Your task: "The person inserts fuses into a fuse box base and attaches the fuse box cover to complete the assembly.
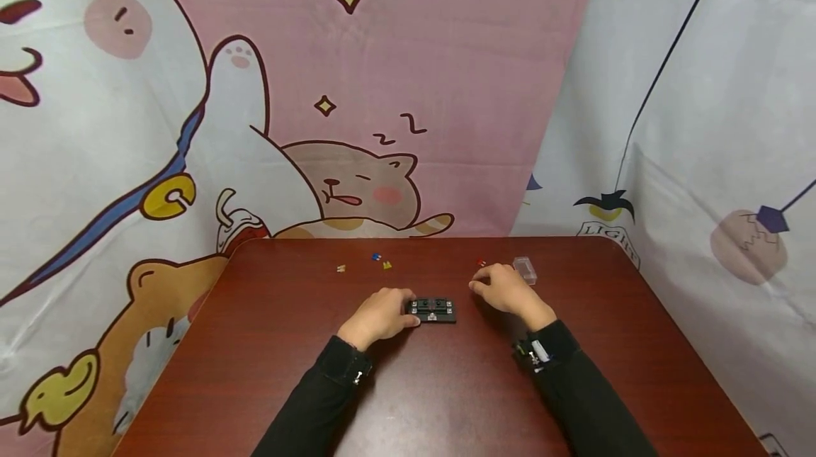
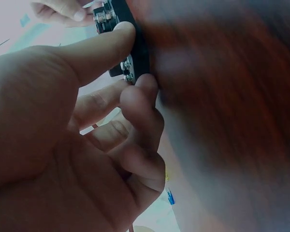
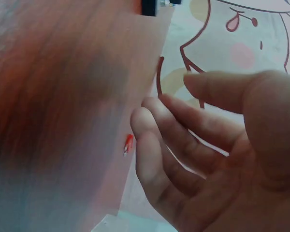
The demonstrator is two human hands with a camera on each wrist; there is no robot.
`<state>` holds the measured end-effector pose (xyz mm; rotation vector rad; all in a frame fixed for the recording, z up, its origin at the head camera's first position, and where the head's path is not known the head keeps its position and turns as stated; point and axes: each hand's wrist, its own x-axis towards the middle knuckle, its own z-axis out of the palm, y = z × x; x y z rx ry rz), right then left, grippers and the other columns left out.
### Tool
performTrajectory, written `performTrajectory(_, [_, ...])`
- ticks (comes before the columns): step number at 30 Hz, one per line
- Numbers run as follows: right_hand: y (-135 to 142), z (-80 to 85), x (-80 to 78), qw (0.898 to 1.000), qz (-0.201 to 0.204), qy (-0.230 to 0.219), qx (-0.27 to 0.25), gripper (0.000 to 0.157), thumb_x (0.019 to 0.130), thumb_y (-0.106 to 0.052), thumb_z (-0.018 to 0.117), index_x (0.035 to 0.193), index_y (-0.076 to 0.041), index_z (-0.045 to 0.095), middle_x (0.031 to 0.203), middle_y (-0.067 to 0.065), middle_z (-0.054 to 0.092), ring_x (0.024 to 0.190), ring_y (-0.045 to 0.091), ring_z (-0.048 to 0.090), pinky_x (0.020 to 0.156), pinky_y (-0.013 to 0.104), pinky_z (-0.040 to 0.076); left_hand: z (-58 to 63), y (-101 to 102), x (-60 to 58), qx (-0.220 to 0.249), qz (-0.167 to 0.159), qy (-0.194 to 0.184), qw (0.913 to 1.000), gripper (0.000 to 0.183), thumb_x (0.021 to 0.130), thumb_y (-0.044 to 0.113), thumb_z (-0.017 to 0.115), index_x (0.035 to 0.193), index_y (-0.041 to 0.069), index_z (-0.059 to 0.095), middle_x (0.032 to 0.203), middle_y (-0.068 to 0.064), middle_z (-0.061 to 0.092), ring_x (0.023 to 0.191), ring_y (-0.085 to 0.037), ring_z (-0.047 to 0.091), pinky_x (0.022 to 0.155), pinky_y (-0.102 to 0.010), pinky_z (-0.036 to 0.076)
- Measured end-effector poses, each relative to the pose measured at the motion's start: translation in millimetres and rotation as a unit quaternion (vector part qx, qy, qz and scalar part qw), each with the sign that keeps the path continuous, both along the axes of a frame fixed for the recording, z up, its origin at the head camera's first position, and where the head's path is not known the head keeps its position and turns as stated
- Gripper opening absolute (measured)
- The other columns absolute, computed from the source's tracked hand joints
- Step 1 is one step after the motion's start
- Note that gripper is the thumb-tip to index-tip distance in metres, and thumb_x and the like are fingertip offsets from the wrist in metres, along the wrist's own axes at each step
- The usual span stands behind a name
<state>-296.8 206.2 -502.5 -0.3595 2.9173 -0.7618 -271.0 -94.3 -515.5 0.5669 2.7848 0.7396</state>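
My left hand (image 1: 380,317) grips the left end of a black terminal block (image 1: 433,310) with metal screw contacts, flat on the table. In the left wrist view, the thumb lies along the face of the block (image 2: 140,48) and a fingertip touches its edge. Right of the block, above the table, is my right hand (image 1: 508,290), its fingers bent and the thumb apart from them. I see nothing held between them in the right wrist view. Just beyond this hand lie small red terminals (image 1: 481,262), one red piece (image 3: 129,144) showing past the fingertips.
A clear plastic box (image 1: 525,270) stands beyond the right hand. Farther back on the left lie small blue terminals (image 1: 377,256), yellow ones (image 1: 387,265) and beige ones (image 1: 341,268). The brown table (image 1: 414,400) ends at a cartoon-printed cloth (image 1: 478,88).
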Motion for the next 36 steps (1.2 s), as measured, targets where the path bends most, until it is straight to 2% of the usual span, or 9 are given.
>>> performTrajectory(4, [4, 2.5, -3.4, 0.999, -0.050, 0.003, -0.012, 0.033, 0.109, -0.033, 0.069, 0.130, -0.009, 0.081, 0.139, 0.019, 0.076, 0.131, 0.042, 0.069, 0.108, 0.063, 0.055, -1.2, 2, 0.6, 0.000, -0.001, -0.003, 1.0000, 0.048, 0.098, 0.033, 0.087, 0.139, 0.012, 0.073, 0.088, 0.001, 0.066, 0.078, -0.015, 0.058, 0.075, -0.036, 0.048])
performTrajectory(6, [6, 6.3, -6.6, 0.997, -0.072, 0.019, -0.007, 0.035, 0.109, -0.033, 0.069, 0.130, -0.008, 0.080, 0.137, 0.019, 0.077, 0.128, 0.043, 0.071, 0.106, 0.063, 0.056, -1.4, 2, 0.6, -0.001, -0.004, -0.002, 1.0000, 0.047, 0.098, 0.033, 0.086, 0.138, 0.012, 0.073, 0.088, 0.002, 0.066, 0.078, -0.014, 0.059, 0.075, -0.036, 0.048])
performTrajectory(11, [10, 23.6, -21.8, 0.994, -0.095, 0.054, 0.018, 0.031, 0.109, -0.029, 0.067, 0.123, -0.006, 0.081, 0.122, 0.017, 0.081, 0.106, 0.037, 0.076, 0.090, 0.057, 0.060, 0.4, 2, -0.3, -0.004, -0.003, 0.005, 1.0000, 0.046, 0.098, 0.033, 0.086, 0.137, 0.013, 0.073, 0.088, 0.003, 0.066, 0.078, -0.013, 0.059, 0.076, -0.035, 0.049])
performTrajectory(14, [14, 32.7, -34.1, 0.995, -0.077, 0.048, 0.033, 0.027, 0.109, -0.026, 0.066, 0.118, -0.006, 0.082, 0.113, 0.015, 0.081, 0.094, 0.031, 0.072, 0.082, 0.051, 0.059, 2.6, 1, 0.6, -0.001, -0.003, 0.002, 1.0000, 0.046, 0.098, 0.033, 0.087, 0.137, 0.013, 0.073, 0.087, 0.002, 0.066, 0.077, -0.013, 0.059, 0.075, -0.035, 0.049])
performTrajectory(16, [17, 35.4, -42.7, 0.997, -0.056, 0.037, 0.042, 0.024, 0.109, -0.023, 0.068, 0.115, -0.006, 0.083, 0.110, 0.014, 0.081, 0.091, 0.028, 0.070, 0.082, 0.048, 0.060, 4.0, 1, 2.0, 0.002, -0.003, -0.003, 1.0000, 0.046, 0.098, 0.032, 0.086, 0.137, 0.012, 0.073, 0.087, 0.002, 0.066, 0.077, -0.013, 0.059, 0.075, -0.035, 0.049])
performTrajectory(21, [16, 30.3, -64.6, 0.996, 0.027, 0.019, 0.081, 0.020, 0.107, -0.017, 0.069, 0.107, -0.006, 0.085, 0.106, 0.011, 0.082, 0.094, 0.026, 0.074, 0.088, 0.048, 0.063, 4.8, 0, 4.3, 0.005, -0.002, -0.007, 1.0000, 0.045, 0.098, 0.031, 0.086, 0.136, 0.012, 0.073, 0.089, 0.002, 0.067, 0.078, -0.014, 0.059, 0.075, -0.035, 0.049])
performTrajectory(26, [9, 21.2, -79.2, 0.988, 0.072, 0.038, 0.133, 0.015, 0.104, -0.011, 0.072, 0.103, -0.005, 0.085, 0.103, 0.012, 0.082, 0.089, 0.026, 0.072, 0.091, 0.049, 0.064, 3.9, 0, 4.4, 0.004, -0.004, -0.006, 1.0000, 0.045, 0.098, 0.033, 0.086, 0.136, 0.013, 0.073, 0.089, 0.002, 0.067, 0.078, -0.014, 0.059, 0.077, -0.036, 0.049])
performTrajectory(32, [7, 17.3, -88.7, 0.980, 0.102, 0.044, 0.167, 0.020, 0.101, -0.003, 0.069, 0.113, -0.001, 0.084, 0.116, 0.016, 0.083, 0.107, 0.033, 0.077, 0.102, 0.051, 0.063, 5.7, 0, 5.0, 0.001, -0.003, -0.002, 1.0000, 0.045, 0.099, 0.033, 0.086, 0.137, 0.013, 0.073, 0.090, 0.002, 0.067, 0.079, -0.014, 0.059, 0.078, -0.036, 0.049])
performTrajectory(36, [11, 13.5, -94.1, 0.975, 0.130, 0.054, 0.174, 0.024, 0.098, 0.000, 0.067, 0.113, -0.001, 0.085, 0.116, 0.017, 0.083, 0.111, 0.035, 0.078, 0.101, 0.051, 0.063, 6.9, -1, 5.3, 0.004, -0.001, -0.006, 1.0000, 0.046, 0.099, 0.034, 0.085, 0.138, 0.013, 0.072, 0.089, 0.002, 0.067, 0.079, -0.014, 0.059, 0.077, -0.036, 0.049])
